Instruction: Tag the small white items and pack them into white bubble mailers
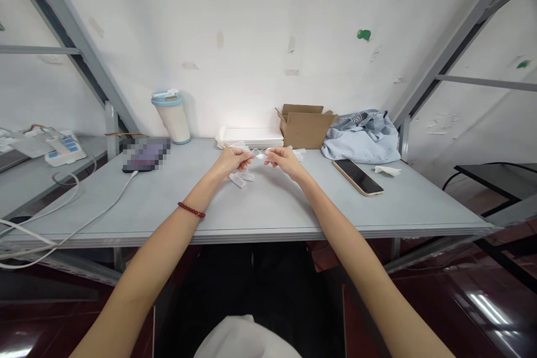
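Note:
Over the far middle of the table, my left hand (233, 160) and my right hand (285, 160) are close together, fingertips pinched. Between them is a small white piece with a thin looped cord (259, 155). My right fingers grip its right side, while my left fingers pinch at the left end of the loop. What exactly the piece is, I cannot make out. Several small clear plastic pieces (238, 179) lie on the table just below my left hand, and more whitish ones (299, 153) show behind my right hand.
Behind the hands are a white stack (251, 135) and an open cardboard box (305, 130). Bunched light-blue cloth (361, 137), a phone (357, 177) and a crumpled tissue (387, 170) lie right. A lidded cup (173, 117) and a phone-like device (146, 155) on a white cable (107, 210) are left.

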{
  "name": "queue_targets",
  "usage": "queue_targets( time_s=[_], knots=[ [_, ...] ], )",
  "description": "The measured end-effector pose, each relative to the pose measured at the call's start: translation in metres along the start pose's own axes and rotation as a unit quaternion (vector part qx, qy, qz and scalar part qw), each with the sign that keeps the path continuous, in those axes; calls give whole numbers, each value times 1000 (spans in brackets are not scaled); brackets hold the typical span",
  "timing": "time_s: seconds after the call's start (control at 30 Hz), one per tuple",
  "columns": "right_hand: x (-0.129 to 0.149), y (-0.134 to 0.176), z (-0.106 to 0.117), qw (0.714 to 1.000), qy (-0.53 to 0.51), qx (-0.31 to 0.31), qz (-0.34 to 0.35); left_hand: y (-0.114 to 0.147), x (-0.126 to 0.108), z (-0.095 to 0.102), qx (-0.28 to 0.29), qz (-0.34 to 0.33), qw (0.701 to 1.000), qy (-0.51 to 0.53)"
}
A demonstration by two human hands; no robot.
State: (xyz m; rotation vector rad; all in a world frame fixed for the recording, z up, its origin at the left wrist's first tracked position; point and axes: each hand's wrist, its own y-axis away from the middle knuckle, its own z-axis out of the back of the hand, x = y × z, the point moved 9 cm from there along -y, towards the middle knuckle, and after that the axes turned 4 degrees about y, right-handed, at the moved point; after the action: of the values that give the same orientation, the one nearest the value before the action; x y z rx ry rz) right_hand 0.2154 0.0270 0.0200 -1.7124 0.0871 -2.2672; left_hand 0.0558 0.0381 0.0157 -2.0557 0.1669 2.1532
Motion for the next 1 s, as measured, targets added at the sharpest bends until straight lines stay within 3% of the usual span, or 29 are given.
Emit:
queue_targets(
  time_s=[1.0],
  knots=[
    [-2, 1, -10, 996, 76, -10, 50, 0, 12, -6, 1, 6, 999, -32]
  ],
)
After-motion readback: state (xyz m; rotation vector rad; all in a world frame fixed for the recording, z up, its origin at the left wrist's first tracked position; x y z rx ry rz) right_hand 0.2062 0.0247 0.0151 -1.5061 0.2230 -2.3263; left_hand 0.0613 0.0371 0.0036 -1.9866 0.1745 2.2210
